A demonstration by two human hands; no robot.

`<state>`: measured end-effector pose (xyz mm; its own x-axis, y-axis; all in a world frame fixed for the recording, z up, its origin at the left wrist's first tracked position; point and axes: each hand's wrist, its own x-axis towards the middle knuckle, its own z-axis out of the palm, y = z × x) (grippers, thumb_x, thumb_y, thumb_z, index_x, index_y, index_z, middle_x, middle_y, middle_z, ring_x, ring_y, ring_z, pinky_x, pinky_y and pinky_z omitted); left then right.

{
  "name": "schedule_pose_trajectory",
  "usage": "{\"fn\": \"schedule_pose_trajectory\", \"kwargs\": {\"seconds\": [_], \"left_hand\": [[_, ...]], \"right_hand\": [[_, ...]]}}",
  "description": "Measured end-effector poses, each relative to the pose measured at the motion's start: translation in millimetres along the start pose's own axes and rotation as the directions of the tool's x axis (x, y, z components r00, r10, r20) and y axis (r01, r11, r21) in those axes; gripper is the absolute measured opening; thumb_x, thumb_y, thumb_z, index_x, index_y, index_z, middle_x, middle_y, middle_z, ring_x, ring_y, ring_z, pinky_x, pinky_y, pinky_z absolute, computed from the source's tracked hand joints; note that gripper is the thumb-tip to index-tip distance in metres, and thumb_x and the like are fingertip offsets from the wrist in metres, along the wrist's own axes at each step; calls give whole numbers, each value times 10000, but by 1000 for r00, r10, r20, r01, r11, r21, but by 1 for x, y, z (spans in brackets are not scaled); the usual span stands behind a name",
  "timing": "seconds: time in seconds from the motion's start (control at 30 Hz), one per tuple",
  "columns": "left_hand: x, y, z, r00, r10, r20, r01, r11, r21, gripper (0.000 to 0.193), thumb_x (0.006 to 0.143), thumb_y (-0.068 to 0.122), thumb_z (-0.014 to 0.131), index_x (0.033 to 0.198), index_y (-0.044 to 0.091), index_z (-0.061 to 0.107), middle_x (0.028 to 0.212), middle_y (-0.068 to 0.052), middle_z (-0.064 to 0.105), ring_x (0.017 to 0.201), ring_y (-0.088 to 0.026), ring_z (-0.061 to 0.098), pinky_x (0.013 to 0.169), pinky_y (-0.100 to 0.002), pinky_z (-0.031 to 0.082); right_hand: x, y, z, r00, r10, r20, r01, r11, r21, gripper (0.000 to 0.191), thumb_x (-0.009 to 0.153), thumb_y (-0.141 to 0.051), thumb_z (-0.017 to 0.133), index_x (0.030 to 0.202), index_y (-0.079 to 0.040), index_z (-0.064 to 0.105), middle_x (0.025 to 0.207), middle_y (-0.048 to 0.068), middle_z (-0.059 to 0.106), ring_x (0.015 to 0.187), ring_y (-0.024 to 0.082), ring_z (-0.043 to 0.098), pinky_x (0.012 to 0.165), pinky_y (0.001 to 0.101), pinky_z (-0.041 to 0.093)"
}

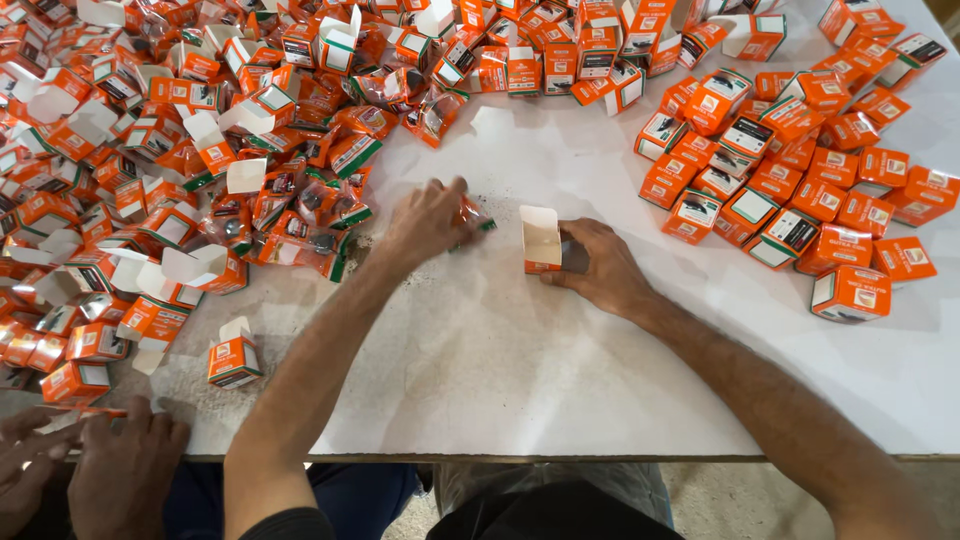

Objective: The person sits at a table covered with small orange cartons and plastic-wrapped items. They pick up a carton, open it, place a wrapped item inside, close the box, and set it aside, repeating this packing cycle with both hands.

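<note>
- The small open orange-and-white cardboard box (541, 241) stands near the middle of the white table (520, 370), its top flap raised.
- The right hand (597, 266) grips this open box from its right side, fingers closed on the box wall and the palm resting on the table.
- The left hand (428, 222) lies just left of the open box, not touching it, with its fingers closed on a small clear plastic packet with orange and green print (474, 214).
- The two hands are apart, with the open box between them.
- Fine dark specks dust the table around the packet, left of the open box.
- Far left of the open box lies a big heap of open boxes and loose packets in the same orange (170, 170); many stand with white flaps up.
- Right of the open box, well apart from it, sits a spread of closed orange boxes (800, 180), lying flat and close together.
- Beyond the open box, along the table's far edge, more orange boxes (560, 50) join the two piles.
- One single orange box with its flap up (235, 358) stands alone near the table's near edge, down and left of the open box.
- At the near left corner, another person's hands (95, 465) rest on the table edge, far from the open box.
</note>
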<state>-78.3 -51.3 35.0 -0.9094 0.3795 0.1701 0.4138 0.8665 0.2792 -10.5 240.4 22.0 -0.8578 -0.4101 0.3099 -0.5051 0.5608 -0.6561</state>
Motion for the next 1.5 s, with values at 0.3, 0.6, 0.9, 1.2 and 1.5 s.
{"fn": "schedule_pose_trajectory", "kwargs": {"seconds": [0.3,0.6,0.9,1.2,1.5], "left_hand": [[-53,70,-2,883,93,-459,-294,873,-389,408,810,51,829,1115,31,559,1157,-204,617,878,-337,726,700,-412,614],[-42,92,36,593,439,-675,-580,814,21,399,761,80,858,1022,22,562,1256,-162,628,1390,-468,475,1161,-599,375],[-46,91,48,801,310,-512,-424,898,-120,498,871,212,765,1301,21,600,1279,-158,650,1515,-334,392,1299,-586,226],[-33,112,51,844,166,-510,-214,976,-36,270,1026,336,591,1061,95,708,1591,-291,318,1573,-464,118,1231,-724,-17],[-42,99,52,895,-45,-444,-212,832,-512,482,987,316,631,1319,-25,556,1552,-280,344,1445,-447,321,1164,-597,309]], "right_hand": [[3,4,4,998,-41,-50,41,999,-12,607,649,-258,948,1161,-48,700,1016,115,702,982,319,658,897,430,517],[6,5,8,991,-123,-51,124,992,7,491,667,-195,938,1058,-43,683,952,113,682,922,318,648,853,437,520],[2,-6,13,987,-120,-103,105,985,-135,590,640,-147,918,1140,18,652,990,166,667,1001,380,613,937,495,475],[1,-3,18,994,-69,-83,56,988,-147,489,695,-102,875,1108,1,637,1018,180,682,1015,394,612,992,503,448],[2,-3,17,989,-116,-87,101,980,-169,565,668,-272,937,1072,-10,641,1018,172,683,1026,400,605,1029,499,440]]}}
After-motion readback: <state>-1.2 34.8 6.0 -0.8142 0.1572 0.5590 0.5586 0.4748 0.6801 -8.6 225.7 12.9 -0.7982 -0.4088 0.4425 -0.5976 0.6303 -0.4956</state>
